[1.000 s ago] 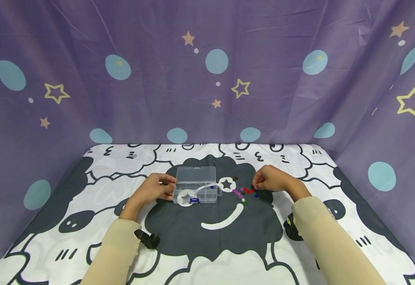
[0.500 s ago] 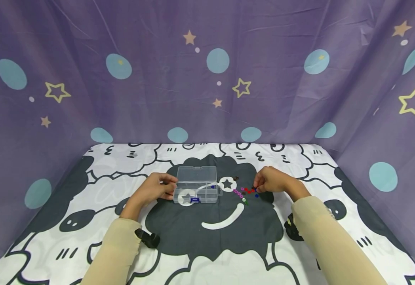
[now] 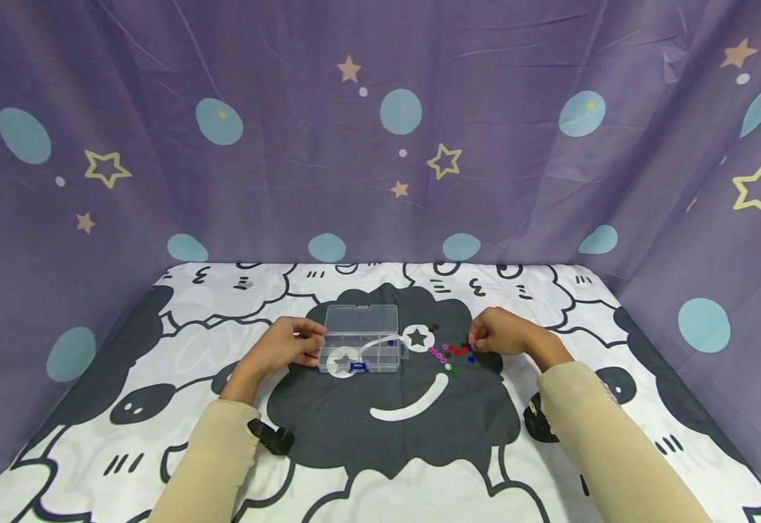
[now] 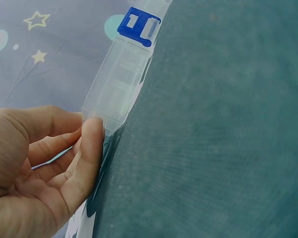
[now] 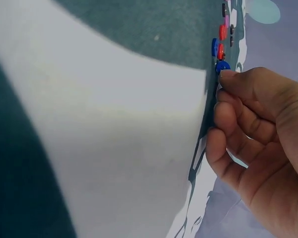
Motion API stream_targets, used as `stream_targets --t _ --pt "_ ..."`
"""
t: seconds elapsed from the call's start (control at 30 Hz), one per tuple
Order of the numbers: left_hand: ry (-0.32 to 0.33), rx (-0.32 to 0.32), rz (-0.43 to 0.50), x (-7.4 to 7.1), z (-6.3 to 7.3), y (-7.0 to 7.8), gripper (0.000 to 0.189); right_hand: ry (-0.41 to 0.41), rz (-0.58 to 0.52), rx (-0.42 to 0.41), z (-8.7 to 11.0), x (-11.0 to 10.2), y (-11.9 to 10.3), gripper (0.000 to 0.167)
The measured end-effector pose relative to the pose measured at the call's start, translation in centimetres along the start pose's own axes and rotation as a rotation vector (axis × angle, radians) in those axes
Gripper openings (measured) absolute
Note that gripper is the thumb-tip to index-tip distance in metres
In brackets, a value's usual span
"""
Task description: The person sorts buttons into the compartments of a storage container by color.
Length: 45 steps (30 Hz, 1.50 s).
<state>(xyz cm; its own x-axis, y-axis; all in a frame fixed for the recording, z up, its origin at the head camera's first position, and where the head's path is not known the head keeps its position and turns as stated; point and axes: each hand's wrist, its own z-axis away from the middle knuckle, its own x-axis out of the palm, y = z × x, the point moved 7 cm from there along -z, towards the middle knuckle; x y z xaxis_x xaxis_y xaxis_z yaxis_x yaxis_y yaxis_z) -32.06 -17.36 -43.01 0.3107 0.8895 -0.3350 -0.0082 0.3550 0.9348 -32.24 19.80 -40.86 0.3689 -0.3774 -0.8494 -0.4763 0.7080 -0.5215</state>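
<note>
A clear plastic compartment box (image 3: 380, 361) lies on the dark patch of the cloth, its lid (image 3: 362, 319) folded back. My left hand (image 3: 287, 343) holds the box's left end with thumb and fingers; the left wrist view shows the fingertips at its corner, below the blue latch (image 4: 139, 27). One small blue button (image 3: 391, 343) sits in a rear right compartment. To the right, my right hand (image 3: 498, 332) pinches a blue button (image 5: 223, 66) between thumb and forefinger, close over the cloth. Red buttons (image 3: 457, 352) and another blue button (image 3: 471, 359) lie beside its fingertips.
Pink ring-shaped buttons (image 3: 437, 355), green buttons (image 3: 451, 371) and dark brown buttons (image 3: 433, 327) are scattered between the box and my right hand. A cartoon-print cloth (image 3: 407, 501) covers the table. A purple curtain (image 3: 276, 145) hangs behind and at both sides.
My right hand has shifted slightly right and down, and the blue button at its fingertips has come into view. My left hand and the box stay in place.
</note>
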Motion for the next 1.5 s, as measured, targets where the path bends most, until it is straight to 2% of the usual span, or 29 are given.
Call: stream_targets --t 0.3,0.6,0.93,1.17,1.5 --pt "-0.006 0.003 0.02 0.0 -0.1 -0.3 0.03 0.026 -0.014 0.007 -0.3 -0.1 0.4 0.012" --pt "-0.005 0.003 0.023 0.0 -0.1 -0.3 0.031 0.092 -0.046 -0.001 -0.8 -0.7 -0.2 0.01" --pt "-0.001 0.0 0.019 -0.1 -0.2 -0.4 0.03 0.164 -0.078 -0.025 -1.8 -1.4 -1.5 0.006" --pt "0.007 -0.009 0.016 -0.1 0.0 -0.3 0.03 0.16 -0.108 -0.064 -2.9 -1.2 -3.0 0.008" --pt "0.001 -0.001 0.016 -0.1 0.0 -0.3 0.029 0.164 -0.097 -0.124 -4.5 -0.4 -4.8 0.007"
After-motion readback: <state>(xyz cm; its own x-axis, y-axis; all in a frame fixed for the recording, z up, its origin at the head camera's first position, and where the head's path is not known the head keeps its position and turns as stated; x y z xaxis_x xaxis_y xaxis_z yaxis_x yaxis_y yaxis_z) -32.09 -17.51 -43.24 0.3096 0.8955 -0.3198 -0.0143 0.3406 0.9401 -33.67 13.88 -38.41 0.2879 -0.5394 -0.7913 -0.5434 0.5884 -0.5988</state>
